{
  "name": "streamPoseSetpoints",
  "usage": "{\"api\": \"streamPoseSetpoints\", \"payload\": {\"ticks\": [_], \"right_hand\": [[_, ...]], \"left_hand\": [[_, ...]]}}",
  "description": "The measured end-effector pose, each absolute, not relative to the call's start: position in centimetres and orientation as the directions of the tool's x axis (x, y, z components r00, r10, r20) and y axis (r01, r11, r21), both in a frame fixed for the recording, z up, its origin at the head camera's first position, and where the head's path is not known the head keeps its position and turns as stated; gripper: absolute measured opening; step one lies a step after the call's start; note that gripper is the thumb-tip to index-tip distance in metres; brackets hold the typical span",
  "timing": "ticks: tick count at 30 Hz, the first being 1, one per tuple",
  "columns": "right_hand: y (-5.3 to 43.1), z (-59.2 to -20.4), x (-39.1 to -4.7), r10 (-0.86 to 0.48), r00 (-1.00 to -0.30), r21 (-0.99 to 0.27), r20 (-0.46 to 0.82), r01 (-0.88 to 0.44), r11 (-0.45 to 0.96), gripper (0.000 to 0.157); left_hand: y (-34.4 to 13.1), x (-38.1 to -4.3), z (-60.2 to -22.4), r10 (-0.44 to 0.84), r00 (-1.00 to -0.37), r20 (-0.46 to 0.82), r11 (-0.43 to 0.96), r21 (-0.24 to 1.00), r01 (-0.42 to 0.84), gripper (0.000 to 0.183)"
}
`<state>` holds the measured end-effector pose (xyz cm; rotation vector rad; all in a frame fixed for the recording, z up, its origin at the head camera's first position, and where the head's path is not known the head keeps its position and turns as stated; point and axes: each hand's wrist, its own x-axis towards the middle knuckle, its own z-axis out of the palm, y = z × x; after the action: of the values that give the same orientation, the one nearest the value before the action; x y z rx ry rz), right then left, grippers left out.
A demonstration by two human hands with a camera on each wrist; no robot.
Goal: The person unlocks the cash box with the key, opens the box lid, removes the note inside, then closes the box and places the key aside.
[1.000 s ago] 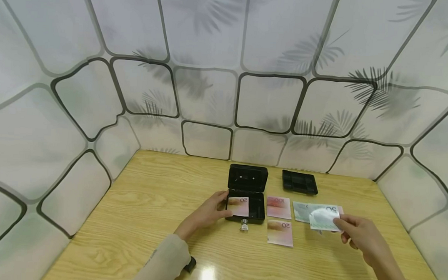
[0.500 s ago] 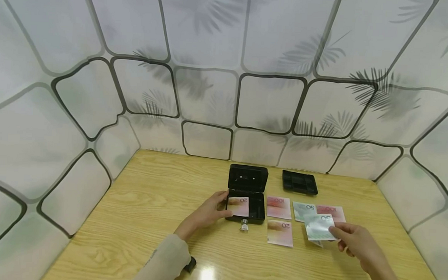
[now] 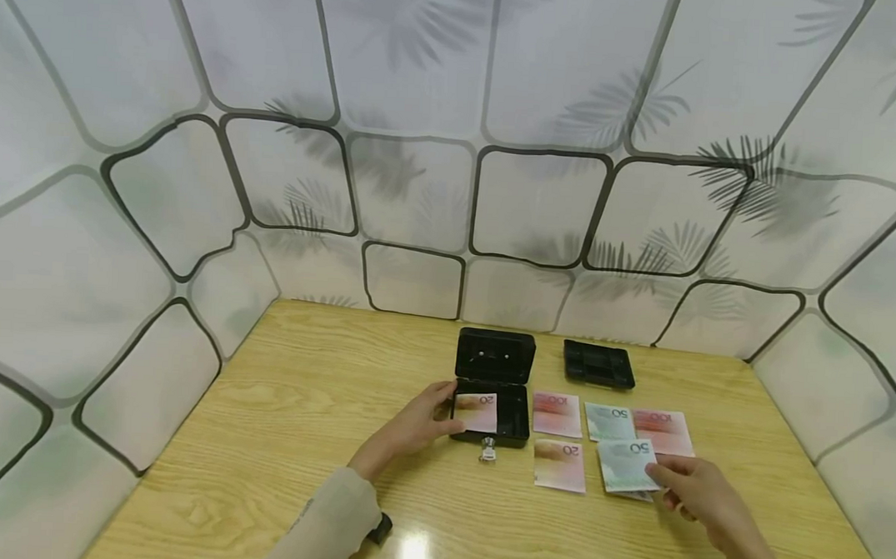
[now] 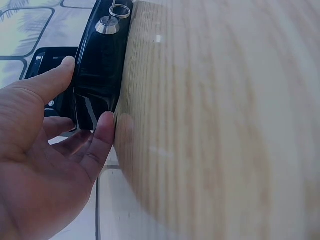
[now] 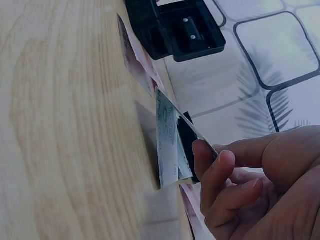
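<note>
My left hand [image 3: 418,420] grips the left side of an open black cash box [image 3: 514,424], the thumb at its front rim and fingers round the outer corner in the left wrist view. A pink 20 banknote [image 3: 476,416] lies inside the box. Between thumb and fingers my right hand [image 3: 701,495] pinches a green 50 banknote [image 3: 626,466], low over the table on the right. The right wrist view shows its front panel [image 5: 167,140] hanging down at an angle, like a folded note. Its upper edge overlaps another 50 banknote [image 3: 609,420] in the head view.
Right of the box lie a 100 banknote [image 3: 558,416], a 20 banknote [image 3: 560,468] and another 100 banknote [image 3: 665,431]. A black compartment tray [image 3: 598,365] sits behind them. A key with a ring [image 4: 120,11] hangs at the box's front lock. Patterned walls border the table.
My right hand has brought the held 50 banknote leftward and down toward the table, uncovering the 50 and 100 notes behind it. My left hand stays on the box.
</note>
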<state>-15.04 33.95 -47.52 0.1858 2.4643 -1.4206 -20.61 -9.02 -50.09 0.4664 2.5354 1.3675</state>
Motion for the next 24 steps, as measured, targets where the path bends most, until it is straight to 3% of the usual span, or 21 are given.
{"api": "streamPoseSetpoints", "payload": {"ticks": [13, 24], "right_hand": [[32.8, -48.6, -14.9, 0.014, -0.945, -0.804, -0.326, 0.285, 0.523, 0.029], [32.5, -49.2, -14.9, 0.054, -0.948, -0.771, -0.312, 0.286, 0.569, 0.031]], "left_hand": [[-9.1, -20.5, -50.1, 0.384, -0.922, -0.041, 0.517, 0.837, 0.178, 0.075], [-9.1, -20.7, -50.3, 0.384, -0.923, -0.038, 0.510, 0.842, 0.177, 0.076]]}}
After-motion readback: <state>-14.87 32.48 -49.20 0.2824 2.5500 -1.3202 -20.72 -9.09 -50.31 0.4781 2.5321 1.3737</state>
